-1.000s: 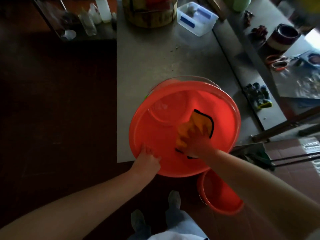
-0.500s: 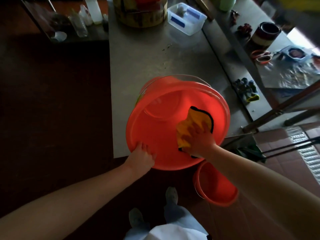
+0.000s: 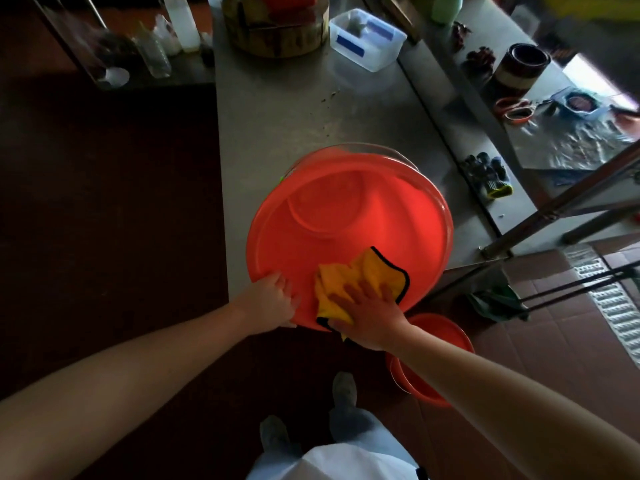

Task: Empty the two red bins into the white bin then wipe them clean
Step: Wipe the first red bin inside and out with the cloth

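No text, brand, number or sign can be read anywhere. Blue label patches are seen on the clear rectangular plastic box at the far end of the grey metal table, but no lettering can be made out on them; the translucent white plastic bottle is too blurred for any print to be told

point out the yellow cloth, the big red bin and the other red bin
yellow cloth (image 3: 375, 271), head view, bare upper fold
big red bin (image 3: 381, 216), head view, inner wall
other red bin (image 3: 415, 386), head view, lower left wall

Red bin, yellow cloth — black-edged; gloves perhaps navy.
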